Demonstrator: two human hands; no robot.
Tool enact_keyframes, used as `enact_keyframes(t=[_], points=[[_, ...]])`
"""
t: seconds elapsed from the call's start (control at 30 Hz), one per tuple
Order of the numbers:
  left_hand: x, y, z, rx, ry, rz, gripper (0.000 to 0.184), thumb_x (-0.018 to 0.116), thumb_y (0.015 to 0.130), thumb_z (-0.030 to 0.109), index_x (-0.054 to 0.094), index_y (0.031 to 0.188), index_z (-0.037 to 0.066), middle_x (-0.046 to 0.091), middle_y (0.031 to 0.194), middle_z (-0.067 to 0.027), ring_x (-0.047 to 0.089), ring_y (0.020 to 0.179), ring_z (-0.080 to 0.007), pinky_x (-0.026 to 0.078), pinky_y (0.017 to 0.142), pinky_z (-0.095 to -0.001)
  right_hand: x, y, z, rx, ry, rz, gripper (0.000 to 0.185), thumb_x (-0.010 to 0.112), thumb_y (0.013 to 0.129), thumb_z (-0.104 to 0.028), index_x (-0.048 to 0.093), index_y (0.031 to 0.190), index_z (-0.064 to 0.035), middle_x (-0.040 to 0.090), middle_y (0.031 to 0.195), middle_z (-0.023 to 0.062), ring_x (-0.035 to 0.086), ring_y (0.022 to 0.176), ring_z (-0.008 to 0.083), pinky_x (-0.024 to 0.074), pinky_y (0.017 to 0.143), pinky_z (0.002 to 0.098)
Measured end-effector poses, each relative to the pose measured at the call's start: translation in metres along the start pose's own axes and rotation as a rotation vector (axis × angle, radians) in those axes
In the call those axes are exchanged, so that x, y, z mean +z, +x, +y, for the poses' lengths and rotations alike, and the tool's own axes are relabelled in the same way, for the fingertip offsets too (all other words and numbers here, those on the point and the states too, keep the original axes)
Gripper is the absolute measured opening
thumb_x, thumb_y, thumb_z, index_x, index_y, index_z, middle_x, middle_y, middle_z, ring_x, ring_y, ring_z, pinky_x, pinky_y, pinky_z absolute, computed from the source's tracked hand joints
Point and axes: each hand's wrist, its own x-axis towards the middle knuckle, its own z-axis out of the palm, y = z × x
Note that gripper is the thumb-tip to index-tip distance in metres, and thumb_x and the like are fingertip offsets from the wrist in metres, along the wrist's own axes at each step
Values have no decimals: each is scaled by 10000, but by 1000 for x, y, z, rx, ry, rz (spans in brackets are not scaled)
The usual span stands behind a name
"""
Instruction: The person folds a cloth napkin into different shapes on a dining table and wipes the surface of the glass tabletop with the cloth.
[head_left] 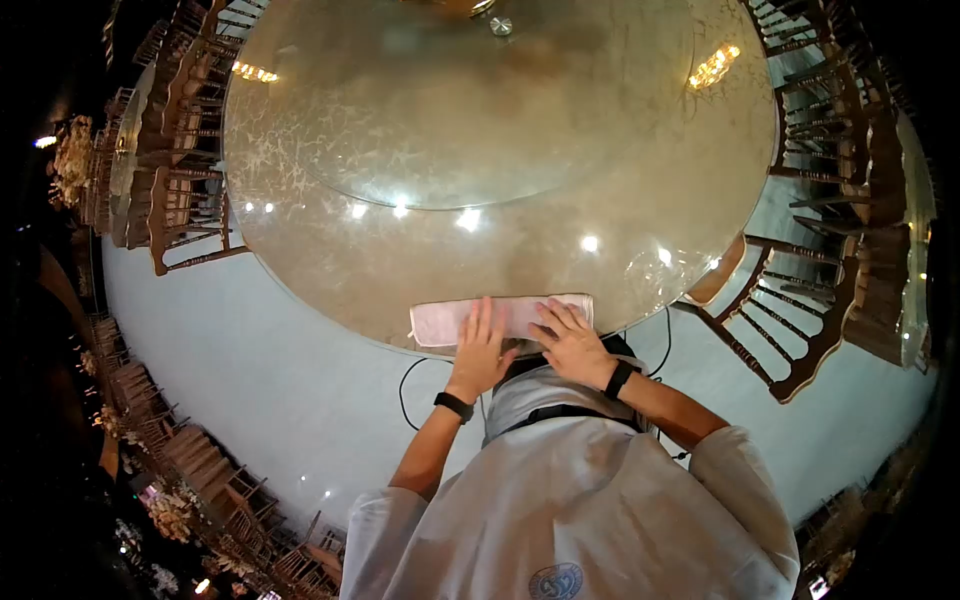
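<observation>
A pink cloth (447,325), folded into a long flat strip with a pale edge, lies along the near edge of a round, glossy marble-patterned table (330,280). My left hand (481,345) rests flat on the cloth left of its middle, fingers stretched out and pointing away from me. On the right part of the cloth lies my right hand (572,340), its fingers spread and angled to the left. Neither hand grips anything. Both wrists wear a black band.
A raised round turntable (450,170) covers the table's middle, with a small clear knob-like object (501,26) at the far side. Wooden chairs (790,320) stand close to the rim on the right and left. Dark cables (403,390) hang near my waist.
</observation>
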Motion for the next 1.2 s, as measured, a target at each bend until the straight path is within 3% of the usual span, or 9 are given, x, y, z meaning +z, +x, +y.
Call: enact_keyframes(t=[0.07, 0.4, 0.5, 0.57, 0.6, 0.7, 0.9, 1.1, 1.2], points=[[6, 2, 10, 96, -20, -21, 803, 675, 790, 363, 310, 1462, 115, 199, 1528, -204, 181, 1408, -393, 219, 1104, -532, 1, -6, 11, -34, 16, 7, 537, 655, 756, -182, 532, 1270, -84, 377, 1421, 169, 288, 1360, 353, 243, 1105, 499], [11, 9, 15, 52, 224, -250, 863, 719, 742, 400, 295, 1477, 244, 143, 1556, -163, 143, 1432, -358, 218, 1112, -524, 15, -6, 26, -66, 102, 65, 450, 609, 751, -133, 605, 1199, -102, 391, 1443, 103, 282, 1371, 306, 230, 1111, 492], [5, 13, 18, 66, 201, -229, 751, 686, 784, 317, 352, 1443, 181, 249, 1519, -166, 220, 1405, -355, 291, 1072, -513, 17, -7, 32, -83, 86, 31, 443, 576, 780, -129, 591, 1223, -115, 373, 1461, 97, 280, 1375, 295, 224, 1116, 483], [12, 19, 14, 31, 49, -57, 593, 630, 816, 202, 434, 1366, 102, 376, 1445, -165, 319, 1352, -350, 373, 1003, -486, 17, -7, 38, -136, 40, 13, 562, 616, 744, -112, 531, 1299, -126, 318, 1490, 110, 250, 1389, 302, 216, 1119, 462], [6, 24, 21, 44, -21, 93, 480, 579, 820, 116, 489, 1288, 54, 493, 1320, -150, 426, 1246, -342, 425, 918, -466, 15, -8, 39, -148, 27, 38, 547, 606, 742, -98, 542, 1284, -129, 326, 1486, 104, 253, 1388, 303, 222, 1118, 458], [-1, 35, 26, -42, -66, 84, 509, 594, 798, 118, 492, 1294, 66, 508, 1267, -128, 458, 1182, -326, 436, 886, -458, 5, -8, 36, -136, 13, 9, 445, 560, 792, -119, 579, 1236, -146, 367, 1463, 95, 282, 1375, 288, 235, 1113, 464], [5, 37, 9, 91, -15, 33, 546, 618, 765, 124, 494, 1295, 73, 496, 1243, -111, 461, 1157, -313, 438, 867, -452, 3, -1, 20, -19, 73, -45, 464, 609, 741, -118, 602, 1204, -149, 389, 1442, 100, 289, 1370, 293, 248, 1099, 460], [10, 25, -9, 251, -56, 138, 542, 605, 770, 110, 494, 1299, 73, 476, 1293, -125, 436, 1199, -320, 418, 910, -454, 28, 2, -9, 165, 39, 113, 419, 597, 739, -81, 593, 1157, -98, 420, 1397, 133, 327, 1342, 331, 277, 1077, 509], [13, 23, -15, 277, -81, 137, 545, 598, 776, 107, 486, 1308, 78, 459, 1330, -127, 423, 1223, -322, 407, 931, -454, 44, 3, -22, 277, -106, 200, 478, 598, 746, -44, 554, 1220, -95, 362, 1451, 135, 313, 1360, 342, 309, 1071, 500]])
